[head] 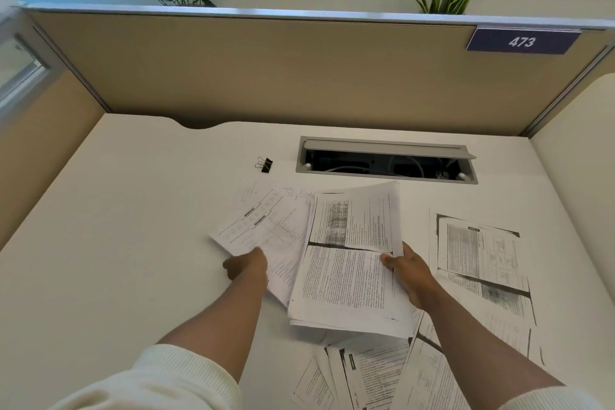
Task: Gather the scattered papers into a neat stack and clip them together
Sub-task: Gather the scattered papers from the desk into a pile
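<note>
A sheaf [352,260] is gripped by the right hand [407,271] mid-table; one sheet [266,226] is pinched by the left hand [248,265]. More papers [479,263] are spread toward the table's [116,210] right and near edges. The clip [264,164] is left near the far edge.

A cream-white, finely ribbed knit sleeve [159,379] is being worn on the left arm, pushed up so that the forearm is being left bare. A matching pale ribbed cuff [549,399] is being worn on the right arm. No rings, watch or gloves are being worn.
</note>
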`<state>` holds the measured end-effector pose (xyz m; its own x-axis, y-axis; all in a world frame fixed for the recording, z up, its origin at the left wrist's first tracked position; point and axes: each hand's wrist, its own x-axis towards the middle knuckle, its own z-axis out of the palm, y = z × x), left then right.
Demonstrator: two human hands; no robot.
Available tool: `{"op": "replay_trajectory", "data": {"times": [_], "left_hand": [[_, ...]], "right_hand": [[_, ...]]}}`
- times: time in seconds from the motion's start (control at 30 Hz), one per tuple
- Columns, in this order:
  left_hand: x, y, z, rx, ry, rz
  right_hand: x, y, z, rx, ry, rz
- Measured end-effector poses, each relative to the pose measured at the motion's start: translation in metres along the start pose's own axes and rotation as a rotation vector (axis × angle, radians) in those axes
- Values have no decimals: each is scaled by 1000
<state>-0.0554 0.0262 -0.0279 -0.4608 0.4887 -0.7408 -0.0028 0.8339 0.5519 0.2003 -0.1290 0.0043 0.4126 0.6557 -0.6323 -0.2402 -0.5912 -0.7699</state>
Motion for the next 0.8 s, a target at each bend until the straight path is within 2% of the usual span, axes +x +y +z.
{"op": "replay_trajectory", "data": {"times": [0.17, 0.4, 0.8], "left_hand": [[-8, 12, 1, 132, 50, 78], [-10, 27, 2, 372, 216, 140], [17, 40, 0, 616, 262, 196]], "right_hand": [[1, -3, 0, -46, -4, -20], [5, -6, -1, -71, 7, -20], [15, -13, 0, 6, 9, -7]]}}
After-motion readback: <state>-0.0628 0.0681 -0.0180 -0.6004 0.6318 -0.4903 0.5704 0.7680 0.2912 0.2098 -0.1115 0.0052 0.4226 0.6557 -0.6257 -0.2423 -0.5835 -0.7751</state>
